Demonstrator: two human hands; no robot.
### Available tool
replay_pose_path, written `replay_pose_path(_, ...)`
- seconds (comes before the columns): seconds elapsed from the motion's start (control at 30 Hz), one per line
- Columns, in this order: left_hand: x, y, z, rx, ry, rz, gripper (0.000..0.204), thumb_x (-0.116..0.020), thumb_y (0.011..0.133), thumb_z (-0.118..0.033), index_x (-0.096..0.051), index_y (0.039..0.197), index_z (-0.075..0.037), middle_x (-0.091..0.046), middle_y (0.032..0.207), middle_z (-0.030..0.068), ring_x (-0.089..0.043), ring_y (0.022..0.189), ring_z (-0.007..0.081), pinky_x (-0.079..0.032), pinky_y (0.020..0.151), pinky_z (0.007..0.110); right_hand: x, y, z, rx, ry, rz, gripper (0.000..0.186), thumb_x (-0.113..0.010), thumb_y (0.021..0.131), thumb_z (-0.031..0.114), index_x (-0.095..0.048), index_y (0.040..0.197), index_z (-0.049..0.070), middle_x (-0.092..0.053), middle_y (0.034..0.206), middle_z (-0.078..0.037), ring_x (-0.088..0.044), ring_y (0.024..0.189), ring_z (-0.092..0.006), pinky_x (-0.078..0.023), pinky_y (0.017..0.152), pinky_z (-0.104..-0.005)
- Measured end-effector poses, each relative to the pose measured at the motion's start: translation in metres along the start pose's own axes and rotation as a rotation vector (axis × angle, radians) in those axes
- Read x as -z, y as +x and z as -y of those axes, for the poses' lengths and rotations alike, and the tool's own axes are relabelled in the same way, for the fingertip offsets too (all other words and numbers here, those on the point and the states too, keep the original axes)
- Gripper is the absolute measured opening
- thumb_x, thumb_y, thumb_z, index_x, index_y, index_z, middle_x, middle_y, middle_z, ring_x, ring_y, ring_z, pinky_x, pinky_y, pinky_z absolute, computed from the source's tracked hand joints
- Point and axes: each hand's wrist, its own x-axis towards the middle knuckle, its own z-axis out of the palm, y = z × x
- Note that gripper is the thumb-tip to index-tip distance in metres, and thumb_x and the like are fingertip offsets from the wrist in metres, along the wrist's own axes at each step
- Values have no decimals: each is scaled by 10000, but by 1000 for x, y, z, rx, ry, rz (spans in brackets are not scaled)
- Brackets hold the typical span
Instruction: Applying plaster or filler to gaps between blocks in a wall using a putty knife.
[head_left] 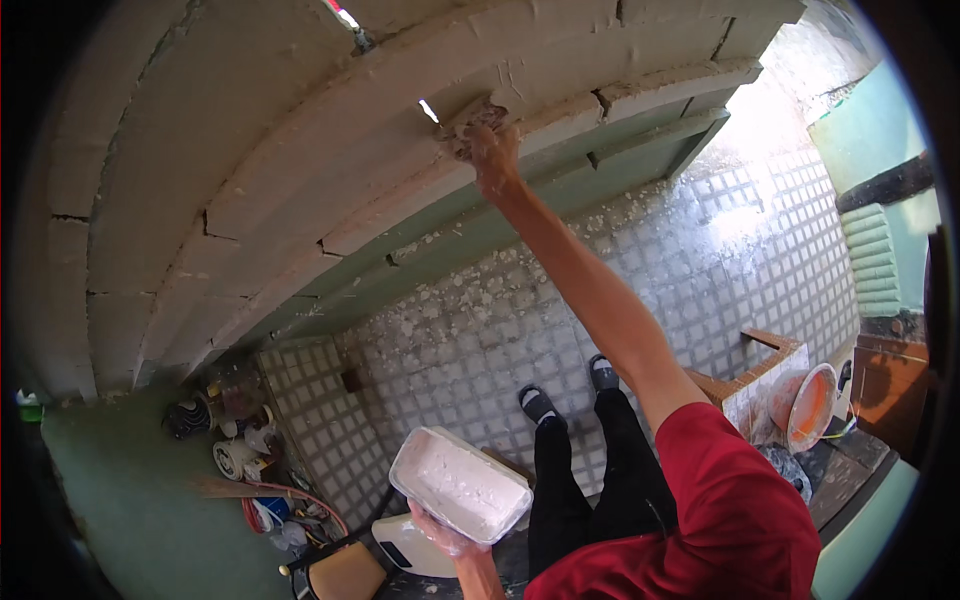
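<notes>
My left hand grips a rectangular white plastic tub from beneath, below the middle of the view. A smooth, pale pinkish-white paste covers its inside. My right arm stretches up to the stepped, pale ceiling panels. There my right hand is closed on a crumpled, paste-smeared lump and presses it against a panel near a step edge. Whether the lump is a rag or something else cannot be made out. Wet-looking smears surround it, and a bright slot shows beside it.
White splashes spot the tiled floor below. At lower right, a bowl with an orange inside stands by a tiled ledge. Jars and bags crowd the left wall. A chair is near my left arm. A wire hangs from the ceiling.
</notes>
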Motion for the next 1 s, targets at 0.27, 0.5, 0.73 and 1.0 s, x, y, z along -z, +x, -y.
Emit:
replay_pose_path(0.27, -12, -2, -3, -4, 20, 14, 639, -341, 943, -533, -332, 1440, -132, -473, 1377, 90, -538, 1180, 314, -486, 953, 473, -8, -20, -15, -22, 357, -257, 153, -544, 717, 13, -530, 869, 17, -564, 764, -53, -576, 614, -169, -464, 463, -328)
replay_pose_path(0.5, -5, -3, -15, -34, 2, -22, 628, -359, 942, -524, -349, 1433, -132, -480, 1371, 88, -539, 1179, 304, -487, 950, 469, -16, -53, -7, 49, 378, 141, 339, -549, 731, 16, -590, 1065, -24, -628, 870, -105, -650, 714, -206, -565, 567, -322)
replay_pose_path(0.73, -11, 1, -18, -55, 29, -6, 622, -358, 943, -518, -355, 1426, -127, -485, 1363, 88, -539, 1176, 310, -484, 952, 475, -2, -22, -25, 34, 220, -85, 310, -567, 753, 41, -559, 1060, 3, -634, 921, -105, -660, 787, -219, -598, 682, -386)
replay_pose_path(1.0, -3, 3, -32, -73, 33, -48, 616, -338, 940, -514, -358, 1425, -134, -480, 1368, 90, -541, 1169, 315, -485, 945, 479, -37, -57, -22, -43, 271, 34, 104, -583, 757, 82, -564, 799, -11, -594, 738, -126, -603, 680, -212, -476, 513, -372)
